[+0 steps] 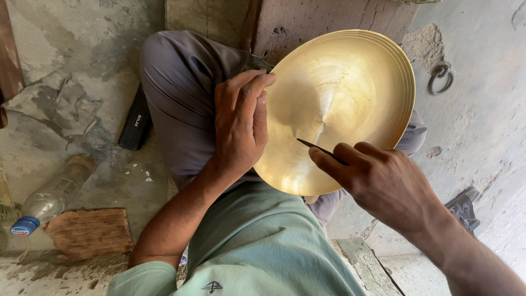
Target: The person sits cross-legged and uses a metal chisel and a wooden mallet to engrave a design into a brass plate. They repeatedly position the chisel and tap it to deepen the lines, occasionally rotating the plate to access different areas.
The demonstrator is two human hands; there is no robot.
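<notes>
Taking the brass dish (350, 93) as the landmark and reading leftward first: far to its left a clear plastic bottle with a blue cap (49, 197) lies on the concrete floor (82, 44), with a worn wooden block (90, 231) just below the bottle and a small black case (136, 123) nearer the dish, against the bent knee in grey trousers (181, 93).

The left hand (240, 123) is clamped on the dish's left rim, fingers curled over the edge and onto the concave face. The dish itself rests tilted on the lap, hollow side up toward the camera.

At the dish's lower middle, the right hand (378, 175) is closed around a thin dark pointed tool (315, 146), whose tip sits near the dish's centre, touching or just off the metal; which, I cannot tell.

To work this well, I would judge that the left grip must stop the dish rocking, while the tool is kept at a low, steady angle with light pressure, so the point does not skid across the polished face.

To the dish's right, a metal ring (441, 78) is set in the floor.
</notes>
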